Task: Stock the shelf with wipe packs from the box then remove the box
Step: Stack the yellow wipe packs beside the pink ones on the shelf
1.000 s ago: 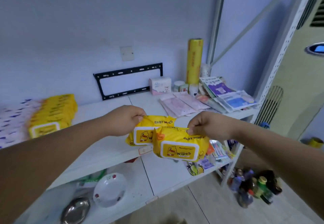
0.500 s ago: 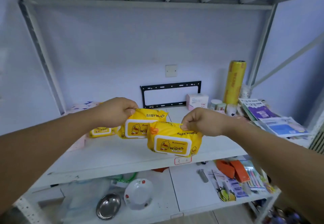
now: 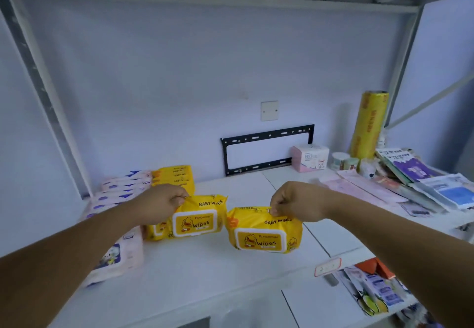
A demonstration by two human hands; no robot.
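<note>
Plainly yellow wipe pack [image 3: 256,221], white-framed duck lid [image 3: 260,240]

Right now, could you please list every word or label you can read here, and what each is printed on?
"BABY WIPES", "wipes": left yellow pack, pinched by the left hand.
"BABY WIPES", "Wipes": right yellow pack, pinched by the right hand.
"N95": pink box.
Too blurred to read: brand line on both lids, stacked yellow packs, yellow roll, shelf tag, booklets.
</note>
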